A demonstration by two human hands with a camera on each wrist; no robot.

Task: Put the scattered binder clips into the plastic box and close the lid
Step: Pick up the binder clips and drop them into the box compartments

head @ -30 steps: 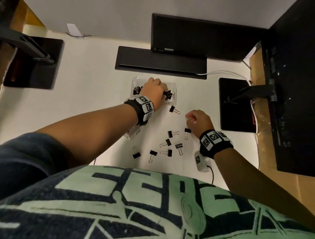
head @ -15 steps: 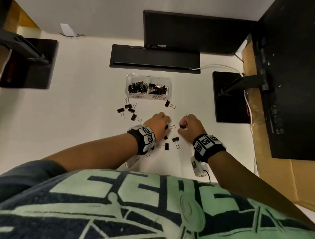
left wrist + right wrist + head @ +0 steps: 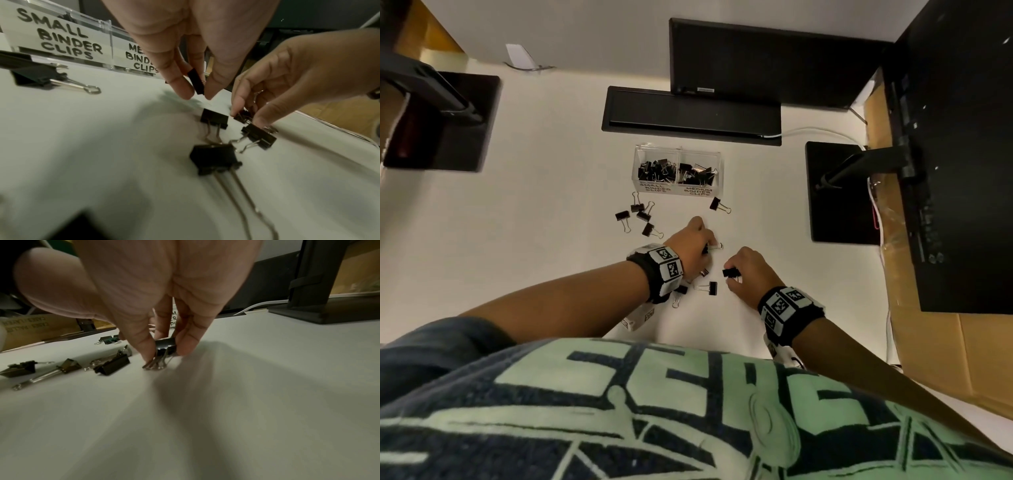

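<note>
The left hand (image 3: pixel 693 245) pinches one black binder clip (image 3: pixel 196 82) above the counter (image 3: pixel 551 222). The right hand (image 3: pixel 748 270) pinches another clip (image 3: pixel 165 345) touching the counter. Loose clips (image 3: pixel 640 219) lie around; the open plastic box (image 3: pixel 678 171) stands farther away.

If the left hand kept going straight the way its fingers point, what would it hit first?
The left hand, pinching a binder clip, points down at the white tabletop. It would probably meet bare table just short of the nearest loose clip; depth is unclear.
</note>
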